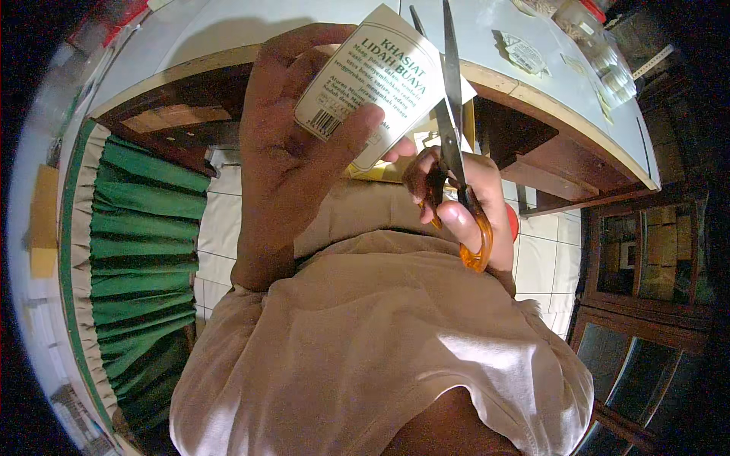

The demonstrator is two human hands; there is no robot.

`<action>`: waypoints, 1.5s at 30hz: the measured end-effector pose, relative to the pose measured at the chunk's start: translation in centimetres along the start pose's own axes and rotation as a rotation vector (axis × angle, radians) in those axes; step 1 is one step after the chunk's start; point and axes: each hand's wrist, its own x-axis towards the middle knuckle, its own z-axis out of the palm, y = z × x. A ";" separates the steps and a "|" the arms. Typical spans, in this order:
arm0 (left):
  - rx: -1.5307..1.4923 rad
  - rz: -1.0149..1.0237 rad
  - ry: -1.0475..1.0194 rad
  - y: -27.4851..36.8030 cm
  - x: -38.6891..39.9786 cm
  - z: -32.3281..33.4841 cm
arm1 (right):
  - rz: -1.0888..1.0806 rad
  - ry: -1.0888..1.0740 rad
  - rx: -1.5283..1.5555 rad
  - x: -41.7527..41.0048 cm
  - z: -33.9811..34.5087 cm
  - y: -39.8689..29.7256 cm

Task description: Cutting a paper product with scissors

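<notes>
My left hand holds a printed paper label with green writing and a barcode, tilted towards me, the thumb on its lower part. Its right edge lies close against the blades of a pair of scissors; whether the blades touch the paper I cannot tell. My right hand grips the scissors by their amber plastic handles, thumb in one loop, blades pointing up and slightly parted. Behind the hands, a yellow and white thing is partly hidden.
Beyond the hands curves a white table with a wooden edge. Cut paper pieces and clear plastic containers lie at its right. A green curtain hangs at left; a dark wooden cabinet stands at right.
</notes>
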 end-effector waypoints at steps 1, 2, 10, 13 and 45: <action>-0.005 -0.017 0.006 0.1 0.0 0.0 | 0.001 -0.003 -0.008 0.0 -0.1 0.0; -0.010 -0.034 0.012 0.1 0.0 0.1 | 0.002 -0.002 -0.008 0.0 -0.1 0.1; -0.015 -0.096 0.030 0.6 0.0 0.0 | 0.014 -0.016 -0.035 -0.1 -0.2 -0.1; 0.026 -0.051 0.032 0.3 0.0 -0.2 | 0.003 -0.003 -0.037 0.0 -0.1 -0.1; -0.002 -0.092 0.056 1.1 0.0 -0.2 | -0.041 -0.024 -0.069 0.0 -0.2 0.2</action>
